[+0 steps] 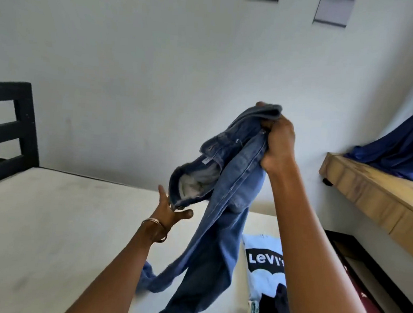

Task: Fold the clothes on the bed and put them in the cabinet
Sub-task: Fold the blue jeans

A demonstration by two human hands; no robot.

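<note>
1. You face a plain white wall [158,66] with three sheets or signs pinned near the top; their text is too blurred to read.
2. The bed [46,230] below you shows a bare pale mattress, with a black slatted frame end [10,126] at the left.
3. At the right a wooden shelf [370,194] juts from the wall, with dark blue cloth [404,147] draped over it.
4. Your right hand [279,147] is raised, fingers curled tight round one side of the jeans [223,207] at the waistband.
5. Your left hand [171,209], bangles [156,229] on the wrist, has spread fingers at the opposite waistband edge by the button; you cannot tell whether it pinches the denim.
6. The jeans hang in the air above the mattress, waist up and tilted, the long axis running down and leftward, the legs trailing onto the bed near your left forearm.
7. A light blue Levi's T-shirt [263,264] lies on the bed just right of the jeans, with darker garments [272,309] below it.
</note>
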